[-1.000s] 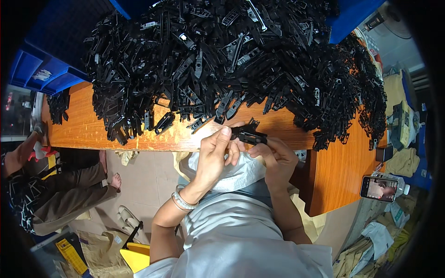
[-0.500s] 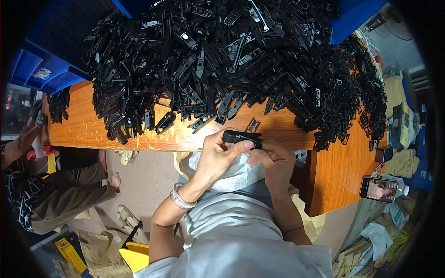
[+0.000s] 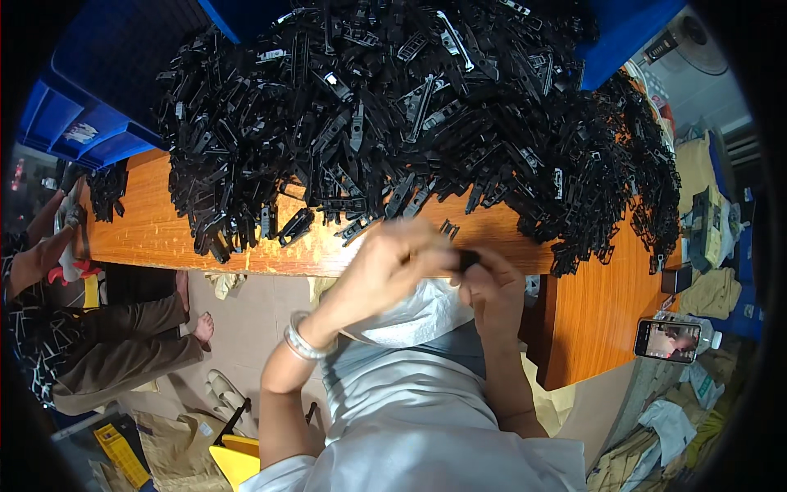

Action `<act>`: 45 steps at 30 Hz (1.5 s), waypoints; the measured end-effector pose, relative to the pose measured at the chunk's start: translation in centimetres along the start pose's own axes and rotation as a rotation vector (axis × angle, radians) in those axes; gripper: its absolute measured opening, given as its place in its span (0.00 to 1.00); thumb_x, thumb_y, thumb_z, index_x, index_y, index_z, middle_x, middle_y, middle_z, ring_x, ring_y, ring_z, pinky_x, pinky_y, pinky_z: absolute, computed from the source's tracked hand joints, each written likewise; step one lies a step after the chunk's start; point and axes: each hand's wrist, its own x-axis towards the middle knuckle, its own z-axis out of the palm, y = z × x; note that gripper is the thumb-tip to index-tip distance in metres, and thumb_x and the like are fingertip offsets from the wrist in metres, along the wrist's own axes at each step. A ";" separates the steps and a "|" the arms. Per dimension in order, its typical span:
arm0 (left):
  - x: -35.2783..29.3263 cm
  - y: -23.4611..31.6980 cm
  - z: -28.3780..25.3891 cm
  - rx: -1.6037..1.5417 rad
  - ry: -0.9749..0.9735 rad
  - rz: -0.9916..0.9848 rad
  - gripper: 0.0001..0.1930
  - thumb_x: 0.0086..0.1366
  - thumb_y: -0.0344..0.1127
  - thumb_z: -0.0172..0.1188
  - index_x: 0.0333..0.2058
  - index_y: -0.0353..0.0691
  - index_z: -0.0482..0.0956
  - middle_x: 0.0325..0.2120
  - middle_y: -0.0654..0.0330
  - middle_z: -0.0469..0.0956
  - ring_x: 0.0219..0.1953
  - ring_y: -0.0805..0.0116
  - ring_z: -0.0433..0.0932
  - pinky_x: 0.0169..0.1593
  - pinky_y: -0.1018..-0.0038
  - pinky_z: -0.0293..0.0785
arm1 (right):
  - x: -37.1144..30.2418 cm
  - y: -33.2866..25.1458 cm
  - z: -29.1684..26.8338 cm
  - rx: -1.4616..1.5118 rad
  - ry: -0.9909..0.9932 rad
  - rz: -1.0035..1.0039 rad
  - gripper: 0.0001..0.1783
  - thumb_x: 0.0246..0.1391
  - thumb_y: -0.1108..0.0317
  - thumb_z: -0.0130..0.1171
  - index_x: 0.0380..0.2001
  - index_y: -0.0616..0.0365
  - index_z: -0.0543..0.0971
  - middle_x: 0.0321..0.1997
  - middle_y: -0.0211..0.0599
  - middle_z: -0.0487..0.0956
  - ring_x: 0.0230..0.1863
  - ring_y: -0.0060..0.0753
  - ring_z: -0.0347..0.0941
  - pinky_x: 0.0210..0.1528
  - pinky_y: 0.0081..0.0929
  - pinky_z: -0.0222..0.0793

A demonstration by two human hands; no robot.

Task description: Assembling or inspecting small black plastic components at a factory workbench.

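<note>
Above my lap, in front of the table's near edge, both my hands meet around a small black plastic part [image 3: 468, 261]. My right hand [image 3: 494, 291] pinches it between thumb and fingers. Motion smears my left hand [image 3: 395, 261], which reaches across from the left with its fingertips close to the same part; whether they grip it does not show. Just beyond the hands, a small black frame-like piece [image 3: 448, 230] lies on the wooden table [image 3: 147, 221]. Behind it rises a big heap of long black plastic parts [image 3: 361, 107].
Blue crates [image 3: 90, 123] stand at the far left. A phone [image 3: 668, 339] leans at the right, near the table's side wing [image 3: 594, 320]. White sacking [image 3: 418, 316] hangs over my lap. At the left, another person's legs [image 3: 131, 361] and hands show. A yellow stool [image 3: 236, 461] is at lower left.
My left hand has swung up and right, blurring, over the black part. More of the part is covered now, and it sits nearer my right fingers. My right hand has barely shifted.
</note>
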 end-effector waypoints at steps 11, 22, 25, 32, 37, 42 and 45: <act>10.2 -2.1 -3.1 0.686 0.598 0.018 0.08 0.47 0.30 0.62 0.20 0.31 0.73 0.22 0.50 0.72 0.23 0.54 0.74 0.28 0.67 0.70 | -0.1 0.3 -0.3 0.019 0.016 -0.060 0.14 0.48 0.79 0.49 0.41 0.69 0.73 0.24 0.44 0.75 0.17 0.22 0.67 0.20 0.13 0.60; -0.5 -0.9 -0.1 -0.241 -0.011 -0.299 0.16 0.60 0.32 0.54 0.44 0.28 0.72 0.29 0.55 0.78 0.28 0.75 0.76 0.32 0.79 0.72 | 0.3 -0.7 -0.6 -0.405 -0.130 -0.309 0.14 0.40 0.83 0.56 0.36 0.71 0.75 0.37 0.45 0.73 0.31 0.30 0.74 0.32 0.19 0.70; -1.1 -0.6 -0.3 -0.273 -0.107 -0.343 0.15 0.62 0.29 0.51 0.46 0.26 0.70 0.35 0.53 0.77 0.27 0.76 0.76 0.31 0.81 0.74 | 0.3 -0.5 -0.6 -0.568 -0.173 -0.425 0.14 0.38 0.83 0.58 0.34 0.70 0.75 0.37 0.42 0.73 0.36 0.28 0.73 0.33 0.18 0.69; -2.2 -0.2 -0.3 -0.336 -0.103 -0.587 0.14 0.66 0.31 0.45 0.43 0.26 0.71 0.27 0.52 0.78 0.23 0.74 0.78 0.30 0.81 0.74 | -0.4 -0.3 -0.2 -0.680 -0.054 -0.499 0.14 0.38 0.82 0.59 0.34 0.69 0.76 0.35 0.39 0.73 0.33 0.24 0.69 0.32 0.15 0.64; -2.9 0.8 0.4 0.016 -0.051 -0.196 0.19 0.56 0.32 0.59 0.44 0.27 0.70 0.27 0.50 0.78 0.27 0.66 0.79 0.34 0.75 0.73 | -0.5 -0.3 -0.2 -0.647 -0.034 -0.421 0.14 0.40 0.81 0.57 0.35 0.69 0.76 0.36 0.38 0.73 0.34 0.24 0.69 0.33 0.15 0.64; -3.7 0.1 0.3 0.013 -0.026 -0.197 0.21 0.51 0.32 0.63 0.43 0.29 0.72 0.30 0.47 0.77 0.30 0.59 0.79 0.35 0.73 0.72 | 0.3 -1.1 1.2 -0.729 -0.042 -0.567 0.16 0.37 0.82 0.57 0.36 0.68 0.76 0.37 0.38 0.72 0.38 0.27 0.69 0.38 0.18 0.65; -3.8 0.3 0.3 0.011 -0.061 -0.251 0.19 0.51 0.32 0.63 0.42 0.30 0.73 0.30 0.48 0.77 0.30 0.59 0.79 0.35 0.73 0.72 | 0.7 -1.3 1.1 -0.558 -0.146 -0.304 0.18 0.36 0.82 0.57 0.37 0.66 0.76 0.39 0.38 0.72 0.41 0.29 0.69 0.41 0.21 0.65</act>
